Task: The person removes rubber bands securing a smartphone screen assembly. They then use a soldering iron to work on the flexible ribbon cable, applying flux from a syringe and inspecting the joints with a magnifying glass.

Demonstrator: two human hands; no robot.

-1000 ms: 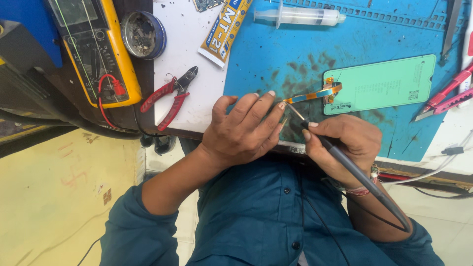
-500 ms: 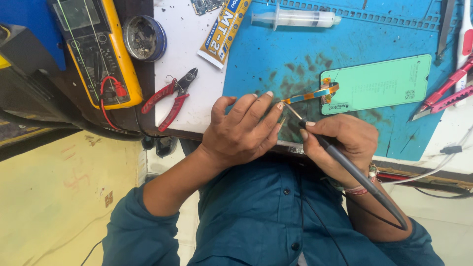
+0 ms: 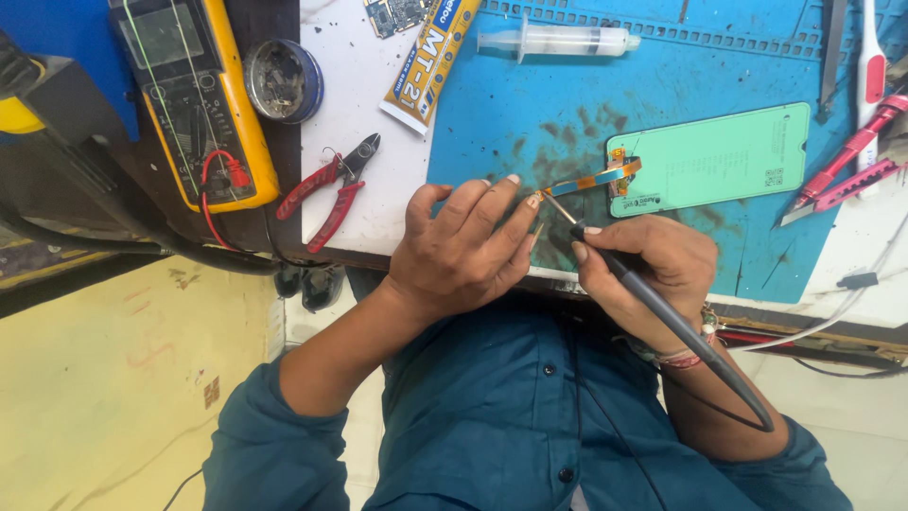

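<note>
Fingers pinch soldering iron, seemingly touching flex cable

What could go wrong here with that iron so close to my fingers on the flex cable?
1. The iron's tip works right beside the left hand's fingertips that pin the flex cable; a slip could likely burn them.
2. The thin cable joins the green panel; lingering heat or a tug may damage it.
3. The iron's cord trails across the right hand's wrist and could snag, jerking the tip.
</note>
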